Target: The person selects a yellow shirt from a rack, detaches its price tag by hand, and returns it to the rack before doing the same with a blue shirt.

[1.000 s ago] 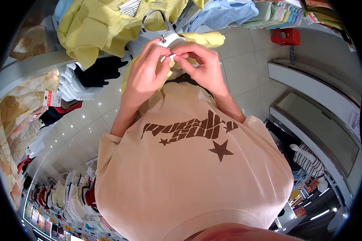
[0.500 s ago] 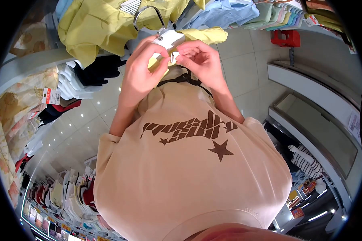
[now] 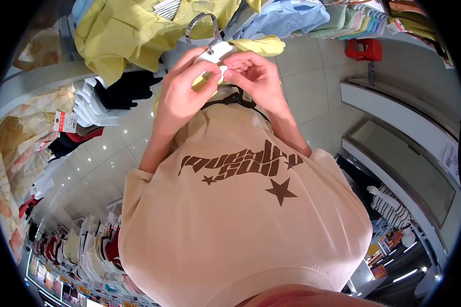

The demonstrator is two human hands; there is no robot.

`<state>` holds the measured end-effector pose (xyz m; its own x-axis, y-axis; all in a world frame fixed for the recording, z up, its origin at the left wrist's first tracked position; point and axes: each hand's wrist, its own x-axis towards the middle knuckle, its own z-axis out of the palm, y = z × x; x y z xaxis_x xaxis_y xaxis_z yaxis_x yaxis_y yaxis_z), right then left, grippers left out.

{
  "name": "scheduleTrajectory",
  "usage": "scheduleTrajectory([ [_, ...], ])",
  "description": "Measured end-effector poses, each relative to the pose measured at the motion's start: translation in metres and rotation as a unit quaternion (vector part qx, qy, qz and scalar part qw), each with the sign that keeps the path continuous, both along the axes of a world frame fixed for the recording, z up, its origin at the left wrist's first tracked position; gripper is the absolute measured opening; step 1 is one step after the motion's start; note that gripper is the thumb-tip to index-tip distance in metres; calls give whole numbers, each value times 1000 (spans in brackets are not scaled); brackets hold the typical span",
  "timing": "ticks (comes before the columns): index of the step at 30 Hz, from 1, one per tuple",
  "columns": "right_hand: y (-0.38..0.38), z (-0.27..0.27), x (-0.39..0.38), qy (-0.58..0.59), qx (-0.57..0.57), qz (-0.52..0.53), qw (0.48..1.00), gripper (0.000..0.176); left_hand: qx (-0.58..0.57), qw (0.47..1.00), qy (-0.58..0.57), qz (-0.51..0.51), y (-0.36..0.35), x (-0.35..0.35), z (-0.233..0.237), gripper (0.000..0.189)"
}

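Both my hands meet in front of my chest, fingertips pinched around a small white ring-like piece [image 3: 223, 72]. My left hand [image 3: 185, 86] closes thumb and forefinger on its left side. On its right side, the thumb and forefinger of my right hand [image 3: 257, 82] do the same. Just above the fingers is a white clothes hanger [image 3: 221, 51] with a shiny metal hook [image 3: 202, 18], next to my left hand. Yellow cloth [image 3: 258, 46] reaches out behind the hanger and also shows below my fingers.
A yellow shirt [image 3: 123, 36] and light blue clothes [image 3: 287, 16] lie at the top. Clothes on hangers [image 3: 338, 21] fill the upper right, near a red stool [image 3: 363, 49]. White shelving [image 3: 394, 107] runs along the right, tagged garments [image 3: 65, 122] along the left.
The hanger and its hook have shifted slightly to the right and down. My left fingers have moved a little closer to my right hand, and the white piece has turned.
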<state>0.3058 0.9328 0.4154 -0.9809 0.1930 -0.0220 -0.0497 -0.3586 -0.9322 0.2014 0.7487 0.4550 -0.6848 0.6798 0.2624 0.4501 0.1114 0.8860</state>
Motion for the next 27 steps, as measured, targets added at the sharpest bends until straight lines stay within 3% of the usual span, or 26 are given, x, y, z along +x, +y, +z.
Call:
scheduleTrajectory([
  [5, 1, -2, -2, -2, 49, 18, 999, 28, -4, 1000, 11, 5, -2, -4, 2, 19],
  [11, 4, 8, -1, 6, -3, 8, 1000, 22, 9, 1000, 1, 11, -3, -7, 3, 17],
  [14, 8, 11, 2, -6, -84, -53, 995, 16, 22, 999, -28, 18, -6, -7, 1, 15],
  [17, 25, -6, 14, 38, -45, -85, 995, 12, 29, 998, -47, 19, -10, -10, -3, 13],
  [19, 43, -17, 29, 45, 21, -106, 993, 8, 26, 998, -52, 24, -11, -10, 0, 10],
  [21, 59, -26, 44, -14, 51, -75, 996, 10, 28, 997, -59, 31, -11, -11, 3, 10],
  [22, 61, -30, 47, -47, 120, -32, 991, 15, 29, 997, -62, 34, -12, -11, 4, 9],
  [24, 55, -38, 42, -117, 254, 53, 958, 26, 27, 996, -70, 45, -20, -17, -3, 9],
  [27, 38, -41, 34, -144, 406, 79, 899, 41, 23, 996, -71, 41, -18, -18, -3, 9],
])
